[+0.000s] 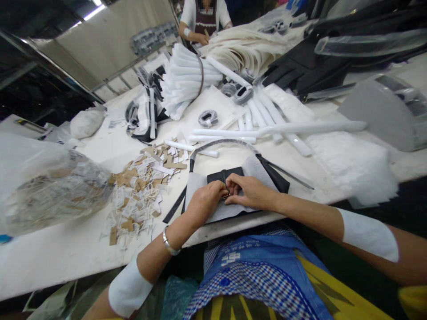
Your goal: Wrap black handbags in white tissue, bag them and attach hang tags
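A small black bag (224, 175) lies on a sheet of grey wrapping (196, 184) at the near edge of the white table (66, 249). Its long strap (220, 143) arcs away behind it. My left hand (204, 202) and my right hand (248, 191) meet over the bag's front, fingers pinched together on a small metal fitting (227, 194) there. What exactly the fingertips grip is mostly hidden. A silver bracelet (168, 243) sits on my left wrist, and white sleeve covers are on both forearms.
A heap of brown and white paper tags (140, 186) lies left of the bag, beside a clear plastic bag of more tags (53, 191). White rolled tubes (276, 129), a tube bundle (187, 80), black bags (307, 66) and white padding (350, 164) crowd the far side. Another person (203, 20) works at the far end.
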`<state>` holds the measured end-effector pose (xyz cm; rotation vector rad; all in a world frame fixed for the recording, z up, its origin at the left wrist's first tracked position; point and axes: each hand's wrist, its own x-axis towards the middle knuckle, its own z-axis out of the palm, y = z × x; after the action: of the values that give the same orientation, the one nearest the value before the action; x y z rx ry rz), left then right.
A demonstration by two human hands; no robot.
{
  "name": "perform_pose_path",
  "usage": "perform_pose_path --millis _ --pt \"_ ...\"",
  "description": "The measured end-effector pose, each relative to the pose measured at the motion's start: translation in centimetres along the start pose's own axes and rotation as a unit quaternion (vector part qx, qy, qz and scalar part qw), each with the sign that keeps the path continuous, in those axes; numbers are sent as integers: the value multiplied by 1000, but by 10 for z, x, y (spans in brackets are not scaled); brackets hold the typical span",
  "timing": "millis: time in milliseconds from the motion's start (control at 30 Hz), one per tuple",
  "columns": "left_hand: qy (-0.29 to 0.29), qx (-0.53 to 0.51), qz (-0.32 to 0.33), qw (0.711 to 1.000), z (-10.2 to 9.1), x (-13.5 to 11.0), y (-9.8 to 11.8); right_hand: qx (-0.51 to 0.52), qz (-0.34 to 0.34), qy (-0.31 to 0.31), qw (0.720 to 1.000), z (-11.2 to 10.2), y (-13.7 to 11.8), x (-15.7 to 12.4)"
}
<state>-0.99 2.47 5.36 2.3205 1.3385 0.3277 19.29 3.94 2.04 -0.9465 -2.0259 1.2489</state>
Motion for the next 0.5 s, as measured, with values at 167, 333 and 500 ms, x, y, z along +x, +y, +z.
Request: perform_pose_path --millis 167,333,500 --pt "-4 -38 -18 999 -2 9 1 -22 5 -4 1000 1 -1 0" --pt "1 -93 -37 995 -4 12 -1 -45 38 14 998 4 -4 0" --pt "33 -131 -72 988 -3 13 -7 -21 29 9 999 5 -2 0"
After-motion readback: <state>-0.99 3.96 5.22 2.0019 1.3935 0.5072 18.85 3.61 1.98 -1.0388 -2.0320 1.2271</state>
